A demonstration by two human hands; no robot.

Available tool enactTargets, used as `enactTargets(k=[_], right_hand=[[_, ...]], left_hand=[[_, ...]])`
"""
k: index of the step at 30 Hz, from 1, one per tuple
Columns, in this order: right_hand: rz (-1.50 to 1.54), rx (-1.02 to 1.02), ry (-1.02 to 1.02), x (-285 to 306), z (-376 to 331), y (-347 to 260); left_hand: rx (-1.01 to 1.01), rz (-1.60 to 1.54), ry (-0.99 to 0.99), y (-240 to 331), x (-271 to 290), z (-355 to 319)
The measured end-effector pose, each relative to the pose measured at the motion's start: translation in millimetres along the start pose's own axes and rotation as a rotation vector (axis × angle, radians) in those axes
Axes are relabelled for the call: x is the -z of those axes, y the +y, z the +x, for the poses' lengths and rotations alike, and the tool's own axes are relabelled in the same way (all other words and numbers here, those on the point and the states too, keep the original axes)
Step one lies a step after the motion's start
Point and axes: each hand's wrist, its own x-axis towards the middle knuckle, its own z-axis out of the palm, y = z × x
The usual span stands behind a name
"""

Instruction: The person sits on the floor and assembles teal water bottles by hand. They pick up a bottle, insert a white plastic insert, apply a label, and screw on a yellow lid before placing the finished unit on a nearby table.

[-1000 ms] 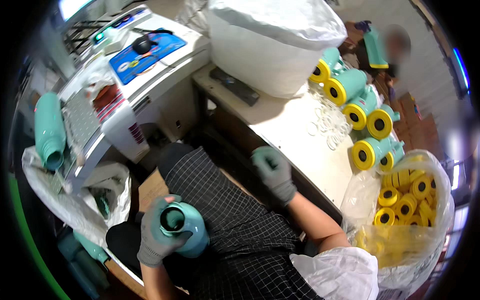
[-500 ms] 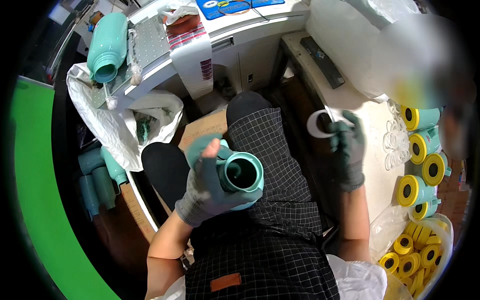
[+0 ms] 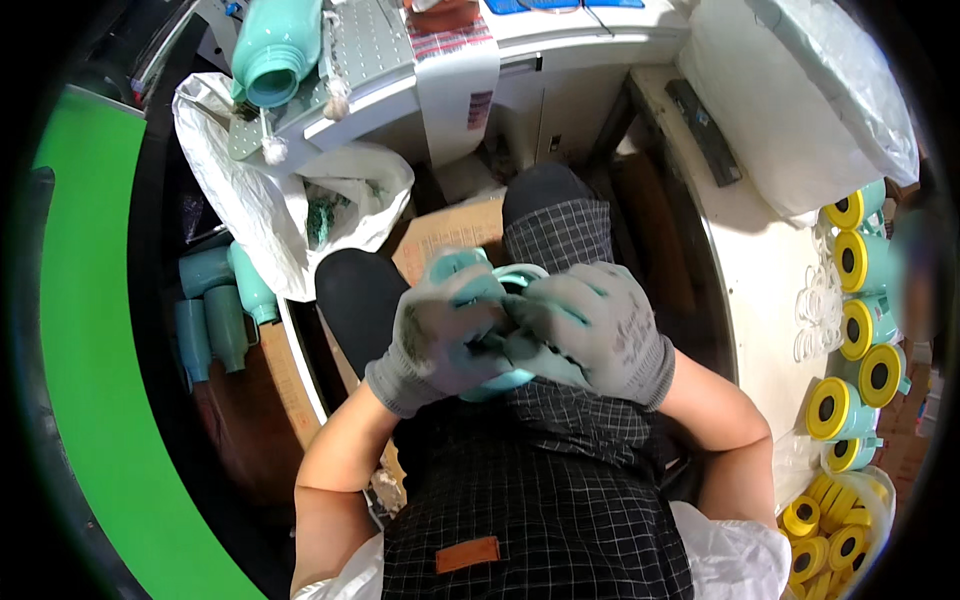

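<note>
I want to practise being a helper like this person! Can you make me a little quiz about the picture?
1. True or false: the left hand and right hand are both at the same bottle.
2. What colour are the round parts in the bag at the lower right? A) red B) yellow with black centres C) blue
3. Fill in the blank: the green panel is on the person's ____ side.

Key: 1. True. 2. B. 3. Left.
</note>
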Motion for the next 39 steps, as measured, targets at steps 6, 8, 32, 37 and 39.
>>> enactTargets(k=[6,8,32,37,39], right_hand=[[-0.003,-0.008,-0.081,13,14,-12],[0.090,-0.054,-0.121,7,10,-9],[0.087,-0.025,-0.019,-8,-21,10],[0.147,-0.152,-0.051,-9,-31,9],[0.157,-0.187,0.066,-18,-42,7]], left_hand=[[-0.031,-0.023,0.051,-5,2,1],[-0.057,0.037,0.012,-2,2,3],[-0.132,0.441,-0.733,1,8,96],[-0.164,0.618,-0.562,14,-14,88],[-0.158,0.498,-0.511,7,-20,92]])
